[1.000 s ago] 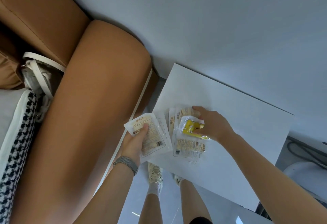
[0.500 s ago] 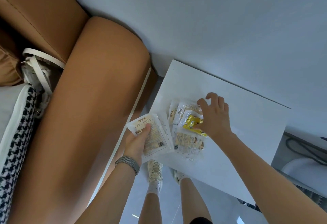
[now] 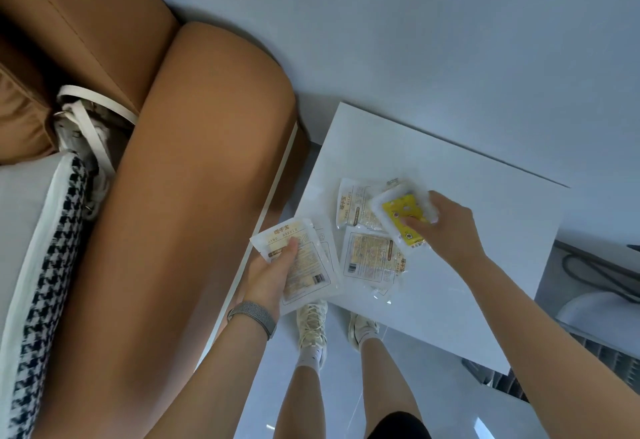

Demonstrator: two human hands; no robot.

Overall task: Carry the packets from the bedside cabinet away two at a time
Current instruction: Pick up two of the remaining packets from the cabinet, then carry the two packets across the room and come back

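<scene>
Since the earlier frame, the right hand [image 3: 446, 227] had tilted the yellow packet [image 3: 403, 218] up off the pile, pinching it between thumb and fingers at centre right of the frame. The remaining packets [image 3: 372, 258] lay on the white table [image 3: 450, 175] just below it. The left hand [image 3: 273, 272] gripped two hand-warmer packets [image 3: 301, 258] at the table's lower-left edge, beside the brown headboard [image 3: 180, 196].

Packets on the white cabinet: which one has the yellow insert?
The clear packet with the yellow insert, pinched in the right hand; the others are white with beige print.
</scene>
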